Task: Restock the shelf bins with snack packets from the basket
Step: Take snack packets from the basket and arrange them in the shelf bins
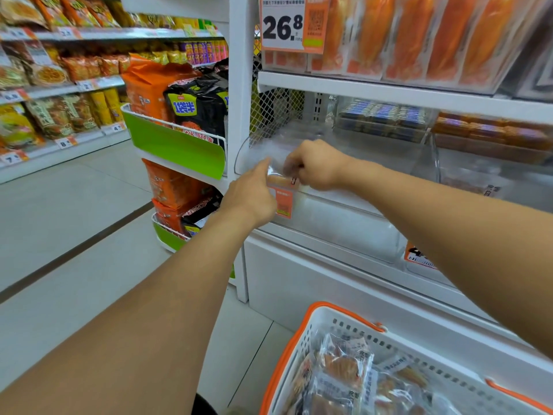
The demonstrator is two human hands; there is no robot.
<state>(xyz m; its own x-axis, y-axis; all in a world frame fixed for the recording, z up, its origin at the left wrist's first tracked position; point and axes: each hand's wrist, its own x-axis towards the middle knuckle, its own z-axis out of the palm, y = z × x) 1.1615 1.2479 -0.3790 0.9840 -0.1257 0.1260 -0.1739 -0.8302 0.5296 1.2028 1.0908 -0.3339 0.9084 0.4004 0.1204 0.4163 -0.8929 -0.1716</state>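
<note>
- We see both bare arms reaching out to the front rim of a clear plastic shelf bin [329,217], the leftmost bin on the white shelf unit's middle level.
- The right hand [317,166] is curled over that rim, knuckles up; its fingers are closed around a small clear snack packet with an orange-brown filling [281,180], held right at the bin's front left corner.
- The left hand [253,193] comes in from below and left, its fingers stretched towards the same packet and meeting its left end; we cannot tell whether they pinch it or only touch it.
- Just under the packet, an orange price label [283,202] is fixed to the bin's front wall, partly covered by the left hand.
- A white plastic basket with an orange rim and handles [335,322] sits at the bottom right, below the shelf unit's white base panel; it holds a heap of clear snack packets with brown contents [344,372].
- On the shelf above the bin, long orange-coloured packaged goods [419,34] stand behind a large orange-and-white price card reading 26.8 [282,23].
- To the right along the same level, neighbouring clear bins [484,175] hold more packets, blurred.
- To the left, a green-fronted wire rack [176,145] carries orange and black noodle packs.
</note>
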